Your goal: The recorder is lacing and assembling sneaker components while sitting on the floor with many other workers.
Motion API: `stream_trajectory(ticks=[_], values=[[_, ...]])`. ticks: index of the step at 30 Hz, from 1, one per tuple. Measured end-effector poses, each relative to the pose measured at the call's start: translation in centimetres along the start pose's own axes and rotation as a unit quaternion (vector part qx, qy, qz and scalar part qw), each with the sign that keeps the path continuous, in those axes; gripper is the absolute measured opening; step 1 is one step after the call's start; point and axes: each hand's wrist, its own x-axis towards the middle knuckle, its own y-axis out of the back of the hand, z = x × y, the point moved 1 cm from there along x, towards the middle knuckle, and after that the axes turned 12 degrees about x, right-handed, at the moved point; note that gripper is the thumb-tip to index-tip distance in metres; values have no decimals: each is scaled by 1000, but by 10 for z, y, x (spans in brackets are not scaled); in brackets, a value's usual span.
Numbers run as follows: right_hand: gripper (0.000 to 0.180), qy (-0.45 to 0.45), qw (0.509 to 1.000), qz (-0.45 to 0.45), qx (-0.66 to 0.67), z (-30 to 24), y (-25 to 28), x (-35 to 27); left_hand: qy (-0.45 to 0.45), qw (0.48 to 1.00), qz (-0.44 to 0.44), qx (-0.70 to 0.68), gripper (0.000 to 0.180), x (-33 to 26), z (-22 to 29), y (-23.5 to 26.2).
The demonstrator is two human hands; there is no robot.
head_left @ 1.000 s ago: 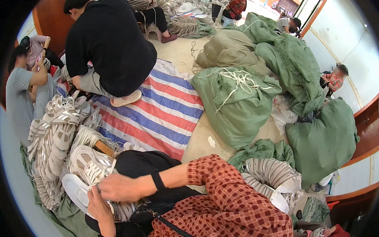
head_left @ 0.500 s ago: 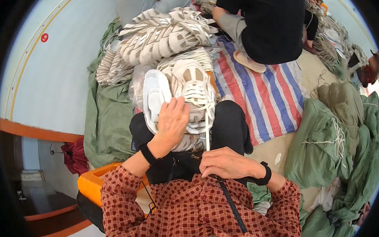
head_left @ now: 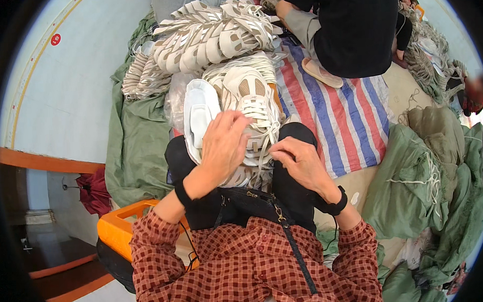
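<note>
A beige and tan shoe upper [head_left: 245,87] lies between my knees, its white shoelace [head_left: 257,109] threaded through the eyelets. My left hand [head_left: 224,143] is closed over the near left side of this upper, fingers bent onto it and partly blurred. Off the upper's near right side, my right hand [head_left: 300,160] has thumb and forefinger pinched together at the loose part of the lace. Its other fingers are curled. Left of the upper rests a white, shoe-shaped insert [head_left: 198,111], partly covered by my left hand.
Several more uppers are piled [head_left: 211,37] just beyond. A person in black [head_left: 354,32] sits at the upper right, by a striped sheet [head_left: 333,121]. Green sacks [head_left: 405,188] stand at right; a green cloth [head_left: 137,149] and an orange plastic frame [head_left: 114,230] are at left.
My right hand has moved up and away from my lap to the upper's near right side. The lace, earlier pulled straight toward me, is now slack. My left hand has shifted slightly.
</note>
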Motion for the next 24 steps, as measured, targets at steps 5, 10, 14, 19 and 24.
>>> stream_trajectory(ticks=[5,10,14,19,24], values=[[18,-8,996,-61,-72,14,-26,6,-94,990,8,103,19,14,-17,-23],[21,-120,990,-76,-7,6,-44,14,-99,982,-42,154,18,6,-15,-9],[22,-230,962,-118,85,12,-51,19,-12,996,-83,27,15,-3,-19,27],[25,-188,971,-121,87,13,-52,16,89,987,-115,59,12,-17,-38,10],[27,10,973,-219,-69,-7,-45,0,246,955,-31,-164,23,-14,-43,-24]])
